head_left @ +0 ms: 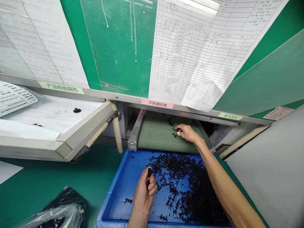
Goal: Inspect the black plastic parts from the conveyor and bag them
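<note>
My left hand [144,193] is above the blue tray [111,199], its fingers closed round small black plastic parts [149,173]. Over the green conveyor belt [154,133] my right hand [187,133] pinches at a black part, mostly hidden by the fingers; one fingertip has a white covering. Just below those fingertips lies a small branched black scrap [175,135] on the belt. A round black part [170,121] rests farther up the belt. Many tiny black scraps [175,164] are scattered in the tray, heaped thickest at its right side.
At the left, a slanted board [57,104] bears papers and a black part [77,110]. A clear plastic bag [68,215] with black contents lies on the green table [99,174]. Sheets [190,53] hang on the green panel overhead. A grey-white surface [273,167] stands right.
</note>
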The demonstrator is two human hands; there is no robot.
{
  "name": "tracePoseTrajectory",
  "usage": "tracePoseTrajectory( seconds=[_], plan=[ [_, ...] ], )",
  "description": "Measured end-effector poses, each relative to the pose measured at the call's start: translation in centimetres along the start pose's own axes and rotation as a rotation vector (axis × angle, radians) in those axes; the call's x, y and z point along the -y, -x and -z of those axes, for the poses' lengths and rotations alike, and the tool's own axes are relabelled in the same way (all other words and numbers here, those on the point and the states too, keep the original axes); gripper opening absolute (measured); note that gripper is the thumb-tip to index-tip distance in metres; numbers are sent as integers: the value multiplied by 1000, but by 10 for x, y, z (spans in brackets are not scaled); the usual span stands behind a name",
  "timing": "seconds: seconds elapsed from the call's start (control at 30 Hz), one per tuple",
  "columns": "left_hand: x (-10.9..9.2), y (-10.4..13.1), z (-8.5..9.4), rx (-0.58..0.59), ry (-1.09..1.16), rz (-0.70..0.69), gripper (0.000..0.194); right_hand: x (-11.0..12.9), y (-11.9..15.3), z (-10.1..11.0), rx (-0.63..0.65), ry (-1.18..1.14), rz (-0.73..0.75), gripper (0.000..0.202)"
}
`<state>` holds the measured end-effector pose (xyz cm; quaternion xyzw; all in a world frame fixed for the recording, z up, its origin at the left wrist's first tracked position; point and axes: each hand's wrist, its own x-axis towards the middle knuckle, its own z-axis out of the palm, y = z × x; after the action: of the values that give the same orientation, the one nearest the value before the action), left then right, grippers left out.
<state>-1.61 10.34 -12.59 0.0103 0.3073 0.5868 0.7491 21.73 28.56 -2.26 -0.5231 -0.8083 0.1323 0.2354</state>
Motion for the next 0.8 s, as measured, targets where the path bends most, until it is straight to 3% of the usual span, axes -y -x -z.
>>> tracePoseTrajectory(
  seconds=[0.17, 0.27, 0.37, 0.57, 0.67, 0.8],
  plan=[
    [-1, 1, -3, -6, -7, -3, 15, -4, 17, -3, -183, -111, -129, 28],
    [-1, 2, -4, -14, -11, -4, 16, 9, 33, -6, -225, -245, -168, 31],
    [-1, 3, -5, 14, -46, 13, 20, 39, 62, -21, -194, -365, -133, 28],
    [3, 10, -13, 108, -304, -40, 32, 104, 119, -87, -82, -710, -120, 31],
    [7, 12, -15, 100, -430, -109, 37, 116, 128, -104, -77, -684, -142, 33],
    [10, 11, -11, 97, -561, -198, 37, 118, 128, -105, -10, -733, -131, 34]
  ],
)
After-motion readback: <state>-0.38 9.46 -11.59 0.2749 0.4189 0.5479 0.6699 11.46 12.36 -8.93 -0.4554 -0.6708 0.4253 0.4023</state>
